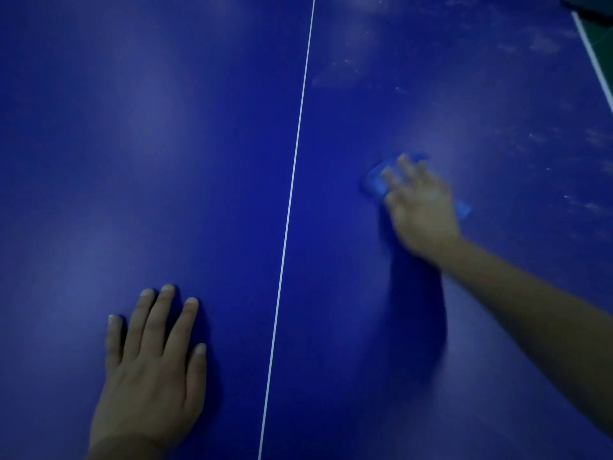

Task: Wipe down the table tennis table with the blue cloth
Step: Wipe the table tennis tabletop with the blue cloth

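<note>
The blue table tennis table point(166, 127) fills the view, split by a thin white centre line point(292, 187). My right hand point(421, 207) lies flat, fingers straight, pressing the blue cloth point(374, 182) onto the right half; the cloth shows past my fingertips and at the far side of my palm. The hand is motion-blurred. My left hand point(152, 370) rests flat on the left half near the front, fingers spread and holding nothing.
Pale dusty smears point(544, 44) cover the far right part of the table. The table's white-edged right side point(593, 58) runs diagonally at the top right, with green floor beyond it.
</note>
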`<state>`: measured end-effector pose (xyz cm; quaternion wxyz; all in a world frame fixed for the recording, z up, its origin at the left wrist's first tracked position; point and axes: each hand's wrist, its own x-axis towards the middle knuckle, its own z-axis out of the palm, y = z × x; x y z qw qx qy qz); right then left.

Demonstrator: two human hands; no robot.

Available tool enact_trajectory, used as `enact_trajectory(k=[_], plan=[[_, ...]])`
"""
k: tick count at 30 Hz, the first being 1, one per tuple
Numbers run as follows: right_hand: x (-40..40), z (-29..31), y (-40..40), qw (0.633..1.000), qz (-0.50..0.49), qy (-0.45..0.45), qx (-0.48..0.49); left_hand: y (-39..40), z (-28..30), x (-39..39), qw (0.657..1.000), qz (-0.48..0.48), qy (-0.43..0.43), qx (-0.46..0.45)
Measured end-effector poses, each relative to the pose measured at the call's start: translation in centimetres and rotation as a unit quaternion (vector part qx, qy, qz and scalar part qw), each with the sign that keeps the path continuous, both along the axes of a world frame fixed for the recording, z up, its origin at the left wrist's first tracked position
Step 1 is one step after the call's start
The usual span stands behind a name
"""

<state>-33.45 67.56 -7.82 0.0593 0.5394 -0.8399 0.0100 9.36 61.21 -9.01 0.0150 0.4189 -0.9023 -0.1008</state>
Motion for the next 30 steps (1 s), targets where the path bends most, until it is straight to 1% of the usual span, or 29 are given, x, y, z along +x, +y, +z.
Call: enact_trajectory(k=[1,2,3,4,5,6,7,8,9,10,11,12,13,14,15,16,17,19,20,21,22,23,24,25,26,27,28,29,30], plan=[[3.8,-0.5,1.5,0.996,0.091,-0.013,0.012,0.0,0.1,0.0,1.000,0.001,-0.001,0.004],[7.6,-1.1,3.8,0.982,0.185,-0.027,0.028,0.0,0.2,-0.1,1.000,0.000,-0.003,0.008],[10.8,-1.6,6.4,0.959,0.275,-0.054,0.048,-0.1,0.2,0.0,1.000,0.000,-0.005,0.012],[12.4,-1.9,8.4,0.931,0.352,-0.070,0.064,-0.1,0.3,0.0,1.000,0.000,-0.007,0.014],[11.9,-1.7,9.3,0.906,0.411,-0.070,0.080,-0.2,0.4,-0.1,1.000,0.001,-0.008,0.017],[10.0,-1.4,8.9,0.891,0.441,-0.061,0.093,-0.1,0.5,-0.1,1.000,0.002,-0.008,0.020],[7.5,-1.2,7.5,0.897,0.432,-0.031,0.086,-0.1,0.6,-0.2,1.000,0.002,-0.009,0.022],[4.6,-1.0,5.3,0.925,0.374,-0.004,0.061,0.0,0.7,-0.2,1.000,0.004,-0.010,0.025],[1.8,-0.6,2.9,0.962,0.270,-0.001,0.036,0.0,0.8,-0.2,1.000,0.006,-0.009,0.027],[-0.8,0.1,0.6,0.988,0.152,0.002,0.022,0.0,0.8,-0.3,1.000,0.007,-0.006,0.029],[-2.8,0.7,-1.3,0.999,0.044,-0.003,0.019,0.0,0.9,-0.3,0.999,0.008,-0.004,0.031],[-3.7,0.9,-2.6,0.999,-0.033,-0.016,0.008,0.1,0.9,-0.3,0.999,0.009,-0.004,0.032],[-3.3,0.9,-3.4,0.998,-0.067,-0.016,0.000,0.2,0.9,-0.3,0.999,0.011,-0.005,0.033],[-1.8,0.7,-3.5,0.998,-0.066,-0.009,0.001,0.1,0.9,-0.3,0.999,0.010,-0.006,0.034],[0.7,0.4,-2.8,1.000,-0.026,0.007,-0.004,0.1,0.8,-0.2,0.999,0.008,-0.007,0.035],[3.7,-0.1,-1.1,0.999,0.049,0.006,-0.014,0.1,0.8,-0.2,0.999,0.008,-0.008,0.037],[7.1,-0.7,1.4,0.990,0.141,-0.006,-0.011,0.1,0.7,-0.1,0.999,0.010,-0.009,0.038],[13.1,-1.5,7.6,0.946,0.314,-0.057,0.054,0.1,0.5,0.0,0.999,0.010,-0.013,0.037],[14.0,-1.3,9.7,0.921,0.374,-0.074,0.075,0.1,0.4,0.0,0.999,0.007,-0.013,0.035],[13.2,-1.0,10.6,0.904,0.410,-0.084,0.086,0.1,0.4,0.0,0.999,0.004,-0.011,0.033],[11.2,-0.6,10.3,0.899,0.422,-0.078,0.086,0.1,0.3,0.0,1.000,0.003,-0.008,0.030],[8.4,-0.3,9.0,0.911,0.401,-0.062,0.070,0.1,0.3,0.0,1.000,0.004,-0.006,0.028],[5.2,-0.2,7.2,0.937,0.345,-0.036,0.044,0.0,0.3,-0.1,1.000,0.005,-0.007,0.026],[1.8,0.2,5.2,0.967,0.252,-0.015,0.024,0.0,0.3,-0.1,1.000,0.006,-0.007,0.025],[-1.4,0.7,3.7,0.990,0.143,0.001,0.014,0.0,0.4,-0.1,1.000,0.008,-0.006,0.025],[-4.3,1.3,2.7,0.999,0.039,0.005,0.012,0.1,0.4,-0.1,1.000,0.007,-0.003,0.022],[-6.5,1.7,2.3,0.999,-0.042,-0.001,0.010,0.2,0.4,-0.1,1.000,0.006,-0.001,0.020],[-7.5,1.7,2.2,0.995,-0.098,-0.006,0.007,0.2,0.4,-0.1,1.000,0.005,0.001,0.018],[-7.4,1.6,2.1,0.992,-0.124,0.000,0.005,0.2,0.4,-0.1,1.000,0.005,0.001,0.017]])
